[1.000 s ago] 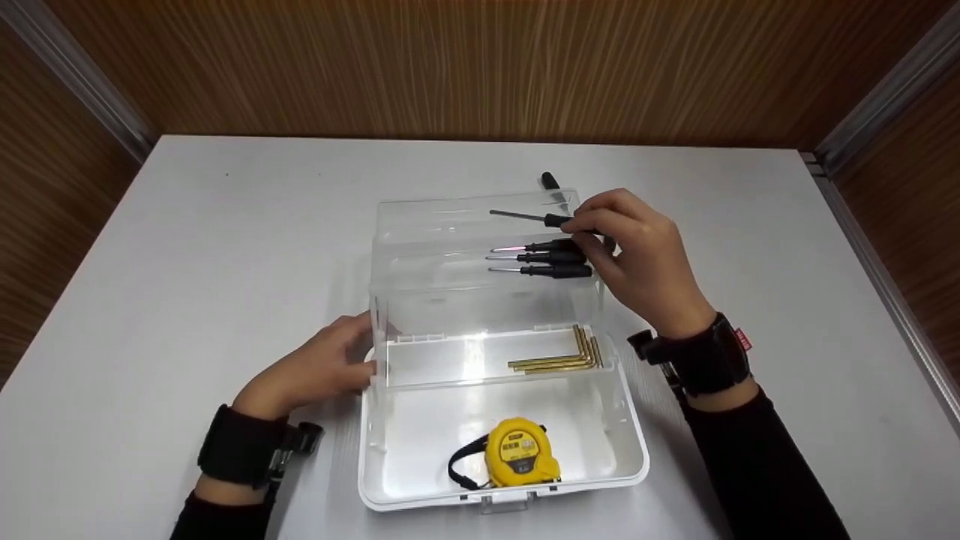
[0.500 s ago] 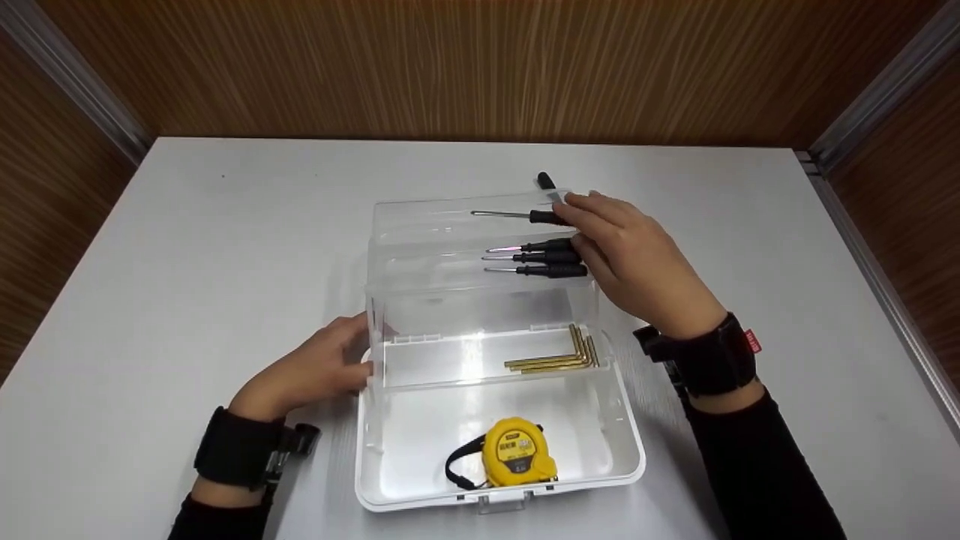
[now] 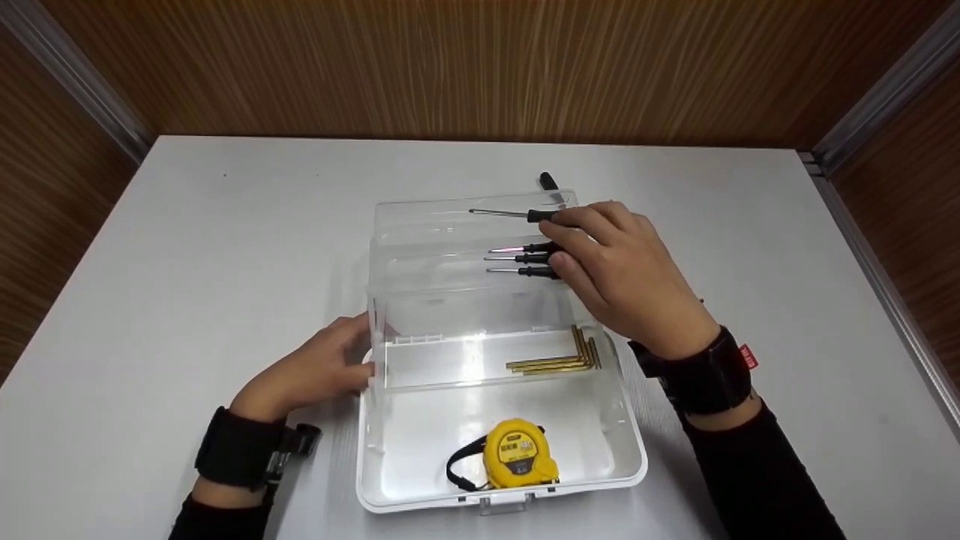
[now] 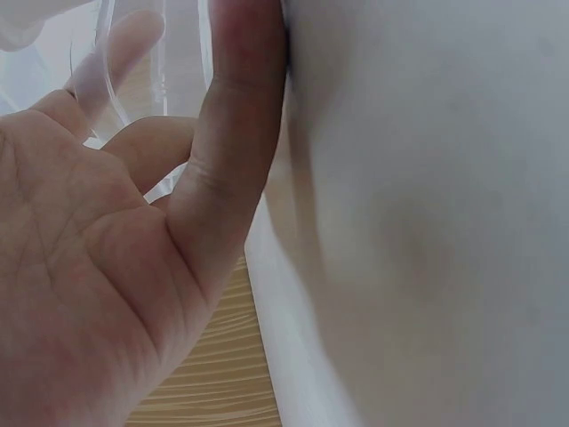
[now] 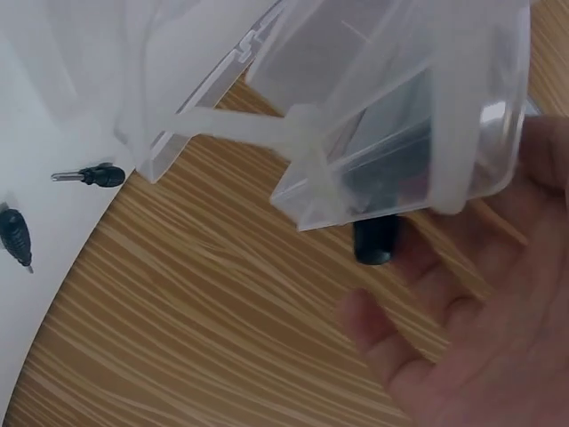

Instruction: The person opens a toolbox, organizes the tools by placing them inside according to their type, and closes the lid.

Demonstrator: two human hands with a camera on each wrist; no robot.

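Observation:
A clear plastic toolbox (image 3: 637,450) stands open on the white table with its trays stepped back. My right hand (image 3: 622,274) lies over the right end of the upper tray, fingers relaxed and covering the handles of three black screwdrivers (image 3: 517,259). A fourth screwdriver (image 3: 502,214) lies in the rearmost tray, just beyond the fingertips. In the right wrist view a black handle end (image 5: 373,242) shows under the clear tray (image 5: 391,107), close to the fingers (image 5: 480,356). My left hand (image 3: 315,371) rests with straight fingers (image 4: 231,133) against the box's left wall (image 4: 427,178).
Several gold hex keys (image 3: 559,362) lie in the middle tray. A yellow tape measure (image 3: 517,454) sits in the box bottom. One more black screwdriver (image 3: 547,180) lies on the table behind the box. Wooden walls close in the table (image 3: 225,247) on three sides.
The right hand laid the screwdriver it pinched into the rearmost tray, let go, and drew back over the three screwdriver handles. The left hand has stayed put.

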